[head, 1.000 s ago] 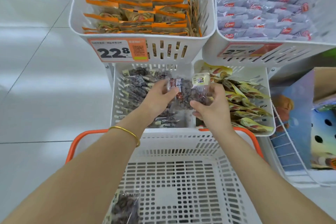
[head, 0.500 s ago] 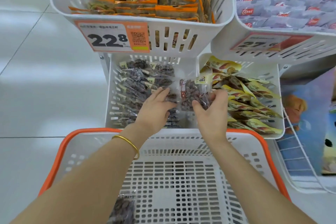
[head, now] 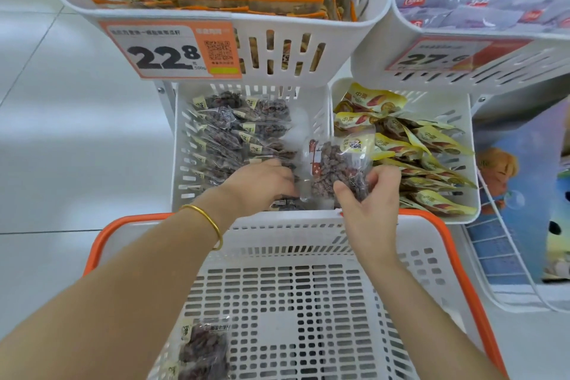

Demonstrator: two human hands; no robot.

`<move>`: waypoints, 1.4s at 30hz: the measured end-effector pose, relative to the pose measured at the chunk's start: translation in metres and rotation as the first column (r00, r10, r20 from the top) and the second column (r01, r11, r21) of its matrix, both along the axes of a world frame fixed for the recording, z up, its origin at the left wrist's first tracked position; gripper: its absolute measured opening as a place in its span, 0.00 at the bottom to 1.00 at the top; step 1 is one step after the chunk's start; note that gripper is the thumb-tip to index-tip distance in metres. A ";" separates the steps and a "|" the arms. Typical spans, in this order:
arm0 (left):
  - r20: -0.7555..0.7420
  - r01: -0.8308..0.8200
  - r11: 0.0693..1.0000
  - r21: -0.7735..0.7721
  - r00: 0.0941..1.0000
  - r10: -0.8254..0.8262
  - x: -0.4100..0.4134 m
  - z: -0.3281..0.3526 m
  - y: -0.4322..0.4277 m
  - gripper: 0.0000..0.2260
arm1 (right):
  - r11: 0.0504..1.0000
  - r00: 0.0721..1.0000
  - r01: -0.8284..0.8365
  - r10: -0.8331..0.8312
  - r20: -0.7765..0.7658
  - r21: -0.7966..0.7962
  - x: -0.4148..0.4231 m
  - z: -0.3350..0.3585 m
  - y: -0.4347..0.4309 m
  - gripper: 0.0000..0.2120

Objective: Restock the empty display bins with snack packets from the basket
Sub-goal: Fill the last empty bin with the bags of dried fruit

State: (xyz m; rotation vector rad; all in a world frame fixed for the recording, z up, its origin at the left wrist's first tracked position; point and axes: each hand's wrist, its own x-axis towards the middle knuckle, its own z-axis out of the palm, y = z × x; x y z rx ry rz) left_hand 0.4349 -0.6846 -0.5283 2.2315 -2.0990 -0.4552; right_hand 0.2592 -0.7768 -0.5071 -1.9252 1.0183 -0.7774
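Centrally, bare room along the right wall of the middle bin [head: 180, 163]. Rest of it packed with dark packets [head: 234, 133]; yellow packets [head: 425, 157] next door. Right hand [head: 370, 207] pinching one packet [head: 336, 166] over that gap. Left hand [head: 259, 182] among the dark packets, fingertips hidden, grip unclear. Spare packet [head: 203, 348] in basket [head: 308, 219], cut off at bottom edge.

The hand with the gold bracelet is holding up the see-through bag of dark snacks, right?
No. The head view shows the right hand, which has no bracelet, holding up the see-through bag of dark snacks. The gold bracelet is on the left hand, low in the white bin.
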 end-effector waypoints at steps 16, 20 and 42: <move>-0.354 -0.261 0.799 0.542 0.791 0.499 -0.031 0.014 -0.033 0.17 | 0.991 0.984 0.074 -0.090 0.151 0.109 -0.014 0.007 0.001 0.18; -0.340 -0.256 0.800 0.543 0.804 0.487 -0.026 0.009 -0.025 0.17 | 0.989 0.981 0.090 -0.109 0.161 0.121 -0.015 0.005 0.000 0.19; -0.401 -0.216 0.831 0.512 0.795 0.454 -0.006 -0.004 0.007 0.22 | 0.994 0.996 -0.036 0.027 0.084 0.107 -0.010 0.012 0.003 0.19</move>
